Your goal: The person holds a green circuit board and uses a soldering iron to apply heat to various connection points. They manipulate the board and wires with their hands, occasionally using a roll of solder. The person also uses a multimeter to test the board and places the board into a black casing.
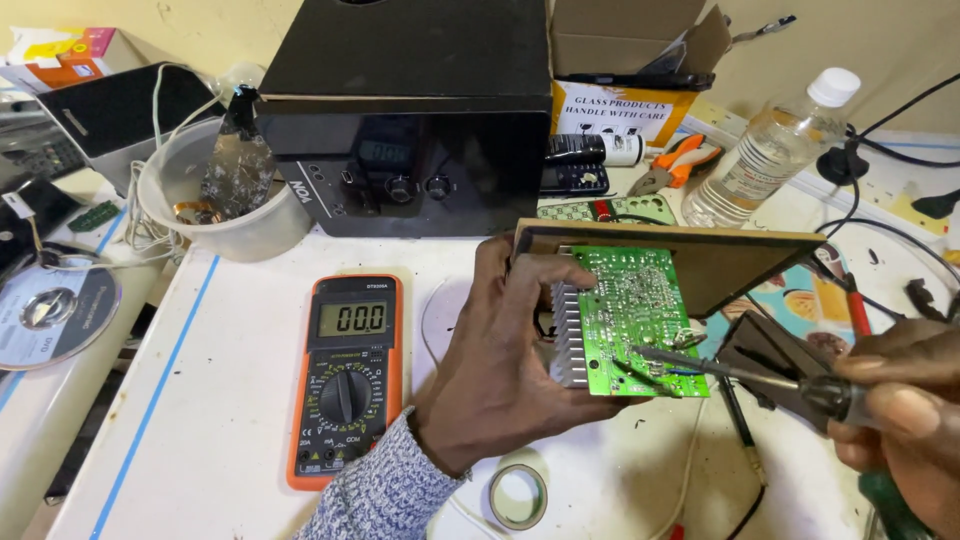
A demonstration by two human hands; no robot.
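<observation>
My left hand (495, 365) grips a brown wooden panel (735, 262) with a green circuit board (630, 315) and a ribbed metal heat sink (568, 340) fixed to its underside, held tilted above the table. My right hand (905, 425) holds a soldering iron (790, 385) by its dark handle. The iron's metal tip rests against the solder side of the board near its lower right corner.
An orange digital multimeter (347, 375) lies left of my left hand. A black speaker box (405, 110) stands behind, with a white bowl (235, 215) of scraps, a clear bottle (765, 150), orange pliers (675, 165), a tape ring (518, 496) and discs (50, 315) around.
</observation>
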